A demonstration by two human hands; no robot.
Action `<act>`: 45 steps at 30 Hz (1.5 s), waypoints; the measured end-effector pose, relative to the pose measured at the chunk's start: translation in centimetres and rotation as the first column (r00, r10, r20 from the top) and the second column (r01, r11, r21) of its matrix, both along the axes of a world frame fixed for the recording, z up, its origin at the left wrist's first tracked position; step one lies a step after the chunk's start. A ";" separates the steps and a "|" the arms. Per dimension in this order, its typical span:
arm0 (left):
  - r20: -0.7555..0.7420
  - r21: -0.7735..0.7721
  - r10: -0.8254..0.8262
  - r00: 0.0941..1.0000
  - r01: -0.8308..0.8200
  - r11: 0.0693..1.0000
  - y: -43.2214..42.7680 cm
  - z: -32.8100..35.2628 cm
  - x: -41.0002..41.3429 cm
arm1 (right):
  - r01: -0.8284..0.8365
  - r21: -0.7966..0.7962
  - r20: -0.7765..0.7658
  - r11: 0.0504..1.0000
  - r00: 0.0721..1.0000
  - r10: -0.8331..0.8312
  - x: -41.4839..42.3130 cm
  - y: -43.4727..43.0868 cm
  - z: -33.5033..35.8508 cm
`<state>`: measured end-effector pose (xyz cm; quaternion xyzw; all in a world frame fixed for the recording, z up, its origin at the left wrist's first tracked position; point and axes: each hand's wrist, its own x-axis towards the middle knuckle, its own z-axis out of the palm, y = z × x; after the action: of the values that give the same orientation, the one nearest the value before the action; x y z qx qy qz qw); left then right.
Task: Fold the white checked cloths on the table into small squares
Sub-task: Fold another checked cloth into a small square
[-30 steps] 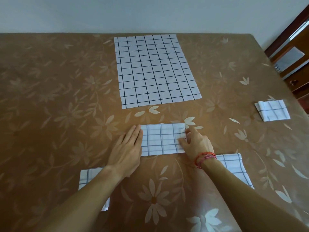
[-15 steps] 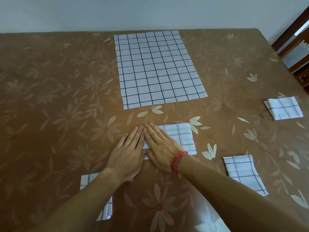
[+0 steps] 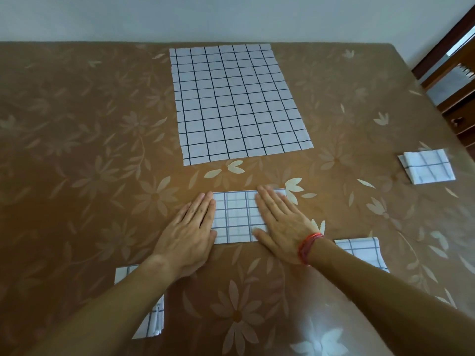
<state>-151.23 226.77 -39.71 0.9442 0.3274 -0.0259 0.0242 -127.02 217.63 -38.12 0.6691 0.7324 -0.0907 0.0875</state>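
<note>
Cloth in work (image 3: 235, 217) lies near the front middle of the desk (image 3: 77, 155), folded down to a short strip, w/ both hands flat on it. Left hand (image 3: 190, 227): fingers straight & held together, palm mostly on the desk, fingertips on the strip's left edge. Right hand (image 3: 280, 222): fingers straight, slightly spread, pressing the strip's right part & hiding that end. A red thread band (image 3: 308, 246) sits on that wrist. Neither hand pinches anything.

Step, as I read it: flattening a crease, w/ the strip not yet a small square, since it looks wider than deep. Next move prob. calls for 1 hand to pin 1 end while the other lifts the opposite end & lays it over, edges matched to the grid lines, then a press along the new crease.

Progress: 3 pieces look done, i.e. the far-right square (image 3: 426, 169), the near-right square (image 3: 365, 250) just beside the right forearm, & the near-left piece (image 3: 154, 322) partly under the left forearm. The big flat cloth (image 3: 236, 104) is spread at the back of the desk, well apart from the hands, not yet folded. Thin fabric on a glossy desk cover may slide, so the pin-down matters.
</note>
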 end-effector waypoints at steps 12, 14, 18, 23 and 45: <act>-0.019 -0.032 0.035 0.999 -0.036 0.999 -0.3 0.2 0.4 | 0.116 -0.054 -0.050 0.992 0.992 -0.119 2.1 -1.2 1.4; -0.018 -0.039 0.038 0.999 -0.039 0.998 -0.4 0.3 0.5 | 0.137 -0.044 -0.113 0.990 0.983 -0.141 2.0 -0.6 2.0; -0.026 -0.046 0.049 0.998 -0.050 0.998 -0.6 0.4 0.6 | 0.212 -0.038 -0.225 0.977 0.950 -0.215 2.0 1.5 3.7; -0.033 -0.059 0.053 0.998 -0.055 0.997 -0.6 0.7 0.6 | 0.264 -0.020 -0.222 0.964 0.939 -0.262 2.1 3.5 4.4; 0.035 -0.211 0.119 0.992 -0.109 0.971 -0.9 0.8 0.8 | 0.475 -0.269 -0.367 0.838 0.753 -0.546 1.1 6.1 6.0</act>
<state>-150.43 225.86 -38.88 0.9164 0.3759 -0.0363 0.1324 -125.89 223.76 -32.15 0.7977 0.5122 -0.3142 -0.0509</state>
